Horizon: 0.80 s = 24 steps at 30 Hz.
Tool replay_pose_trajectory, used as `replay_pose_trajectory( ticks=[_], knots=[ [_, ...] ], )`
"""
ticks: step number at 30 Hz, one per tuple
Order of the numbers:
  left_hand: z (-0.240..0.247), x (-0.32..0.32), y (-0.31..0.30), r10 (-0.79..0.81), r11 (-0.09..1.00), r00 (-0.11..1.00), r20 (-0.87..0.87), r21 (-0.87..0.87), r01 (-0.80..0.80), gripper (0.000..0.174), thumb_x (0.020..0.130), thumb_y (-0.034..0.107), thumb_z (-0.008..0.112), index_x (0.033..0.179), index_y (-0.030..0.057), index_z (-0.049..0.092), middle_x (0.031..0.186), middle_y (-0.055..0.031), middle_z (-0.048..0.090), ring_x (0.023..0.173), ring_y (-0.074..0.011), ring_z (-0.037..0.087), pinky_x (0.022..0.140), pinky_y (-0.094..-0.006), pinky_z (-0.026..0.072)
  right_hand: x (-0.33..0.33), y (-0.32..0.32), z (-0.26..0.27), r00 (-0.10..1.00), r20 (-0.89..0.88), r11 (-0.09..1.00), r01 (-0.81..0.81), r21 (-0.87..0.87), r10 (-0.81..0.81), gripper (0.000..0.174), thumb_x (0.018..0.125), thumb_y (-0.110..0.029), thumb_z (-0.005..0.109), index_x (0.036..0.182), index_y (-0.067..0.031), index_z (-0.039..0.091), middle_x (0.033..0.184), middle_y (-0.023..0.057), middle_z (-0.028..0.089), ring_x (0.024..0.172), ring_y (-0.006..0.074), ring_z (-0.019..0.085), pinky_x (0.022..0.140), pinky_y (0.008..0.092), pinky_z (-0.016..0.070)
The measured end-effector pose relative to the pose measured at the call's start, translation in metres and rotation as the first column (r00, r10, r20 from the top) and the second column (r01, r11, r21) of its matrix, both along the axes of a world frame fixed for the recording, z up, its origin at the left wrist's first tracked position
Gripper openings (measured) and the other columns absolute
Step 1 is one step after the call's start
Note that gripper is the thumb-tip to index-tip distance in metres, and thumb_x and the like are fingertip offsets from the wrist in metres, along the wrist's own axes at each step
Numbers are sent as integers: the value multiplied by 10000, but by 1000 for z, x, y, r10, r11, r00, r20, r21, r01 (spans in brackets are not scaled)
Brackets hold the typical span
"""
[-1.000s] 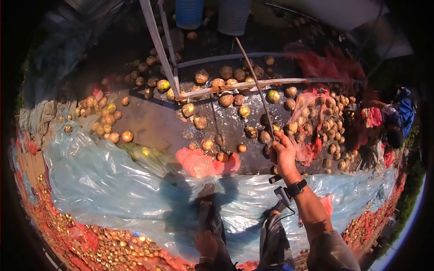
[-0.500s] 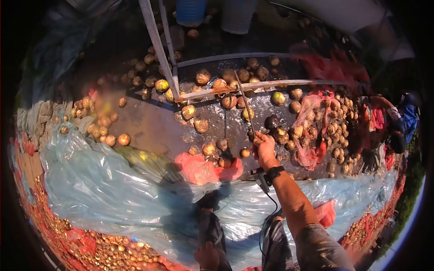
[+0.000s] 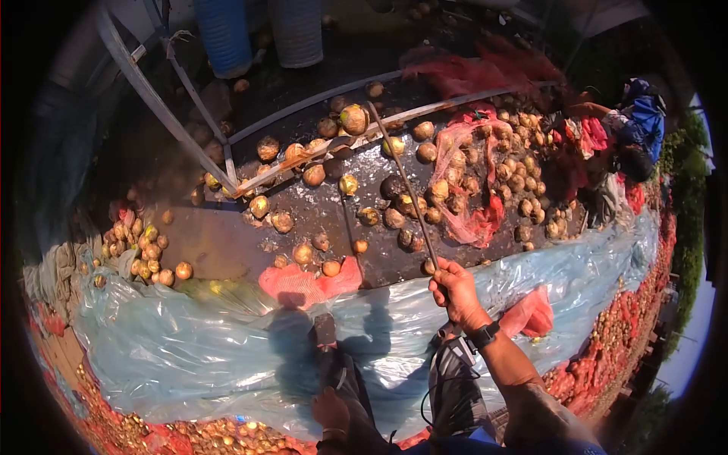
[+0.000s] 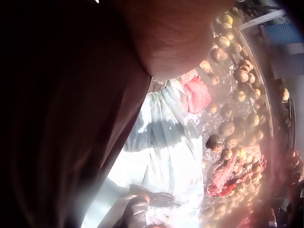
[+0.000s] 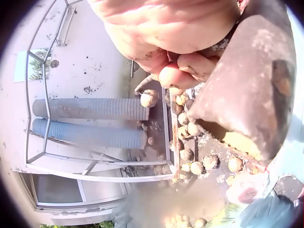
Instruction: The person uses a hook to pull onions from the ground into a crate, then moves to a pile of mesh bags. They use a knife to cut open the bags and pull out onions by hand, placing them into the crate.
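Observation:
My right hand (image 3: pixel 456 292) grips the lower end of a long thin stick (image 3: pixel 402 173). Beside the stick's far end, at the metal bar (image 3: pixel 425 110), is a round onion-like bulb (image 3: pixel 354 119). The right wrist view shows the curled fingers (image 5: pixel 178 76), with the same bulb (image 5: pixel 149 98) by the stick's far end. A wide brown hollow end (image 5: pixel 251 80) looms close beside that hand. My left hand (image 3: pixel 331 412) rests at my left leg in shade, with nothing seen in it; the left wrist view has only blurred skin (image 4: pixel 175 38).
Bulbs (image 3: pixel 516 178) lie scattered on the dark wet floor, around red netting (image 3: pixel 481 227). Blue plastic sheeting (image 3: pixel 189 349) covers the ground at my feet. Ribbed blue barrels (image 3: pixel 224 38) stand beyond the metal frame. Another person in blue (image 3: pixel 644 114) bends at the right.
The head view has shifted and turned. My right hand has drawn back toward my body with the stick. A bulb now shows by the stick's far end at the bar.

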State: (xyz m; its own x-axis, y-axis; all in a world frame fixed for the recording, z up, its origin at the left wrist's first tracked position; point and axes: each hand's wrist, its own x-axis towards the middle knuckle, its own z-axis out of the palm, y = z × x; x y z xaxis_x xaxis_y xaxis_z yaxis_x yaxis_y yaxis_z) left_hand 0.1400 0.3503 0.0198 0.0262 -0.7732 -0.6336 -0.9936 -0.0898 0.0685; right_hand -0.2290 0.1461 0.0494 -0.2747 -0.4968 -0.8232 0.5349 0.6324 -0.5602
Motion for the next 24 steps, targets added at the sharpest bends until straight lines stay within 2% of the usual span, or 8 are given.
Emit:
replay_pose_trajectory(
  ticks=[2,4,10,11,14,19,22,24],
  knots=[
    [-4,-4,-6,-34,999,999,30,-9,35,191,811,175,607,992,114,599,856,-136,635,790,-375,644,648,-519,510,-29,42,25,998,-63,999,7,39,-4,303,926,-60,587,1226,-23,563,684,64,624,439,111,494,375,225,342],
    [-5,-6,-12,-20,989,995,98,145,5,189,803,161,603,988,127,630,852,-135,641,809,-367,655,671,-508,523,-58,91,34,990,-114,995,85,59,-78,299,917,-40,589,1215,-20,575,689,75,634,438,113,498,381,228,360],
    [22,-31,-51,-96,995,995,19,24,95,269,797,153,602,1058,125,663,892,-151,671,851,-365,667,711,-495,533,-121,232,75,954,-225,944,249,215,-200,365,909,-58,573,1269,-12,534,664,85,626,389,132,481,360,246,340],
    [28,-33,-57,-70,998,996,-63,1,70,298,793,156,618,1086,113,660,947,-168,681,890,-372,665,740,-500,527,-127,255,85,931,-244,915,329,236,-272,356,911,-58,569,1263,-15,538,663,84,624,388,131,479,359,246,340],
    [43,-62,-87,-210,977,976,-53,-49,207,292,776,139,647,1066,105,661,971,-172,682,895,-389,662,766,-502,521,-143,327,110,847,-278,825,516,231,-453,330,916,-59,554,1244,-25,548,664,77,621,396,130,481,360,242,341],
    [60,-138,-141,-462,886,887,-5,22,462,318,754,92,677,1071,78,655,1034,-207,688,961,-399,660,812,-482,521,-137,457,194,480,-363,503,864,34,-799,377,898,-49,577,1269,6,532,670,88,631,395,121,468,362,245,333],
    [39,-178,-172,-698,713,709,-102,-193,674,258,784,115,657,1038,69,656,942,-203,698,913,-408,666,776,-507,512,-127,526,239,222,-496,314,943,-111,-839,394,906,-47,581,1291,19,527,667,89,627,396,118,468,368,246,344],
    [59,-237,-177,-723,691,690,-47,-79,719,203,813,141,619,995,57,652,910,-203,697,885,-427,662,745,-519,509,-119,564,267,-10,-558,168,949,-268,-830,381,912,-25,569,1289,24,534,693,74,619,404,113,467,380,239,362]
  ],
)
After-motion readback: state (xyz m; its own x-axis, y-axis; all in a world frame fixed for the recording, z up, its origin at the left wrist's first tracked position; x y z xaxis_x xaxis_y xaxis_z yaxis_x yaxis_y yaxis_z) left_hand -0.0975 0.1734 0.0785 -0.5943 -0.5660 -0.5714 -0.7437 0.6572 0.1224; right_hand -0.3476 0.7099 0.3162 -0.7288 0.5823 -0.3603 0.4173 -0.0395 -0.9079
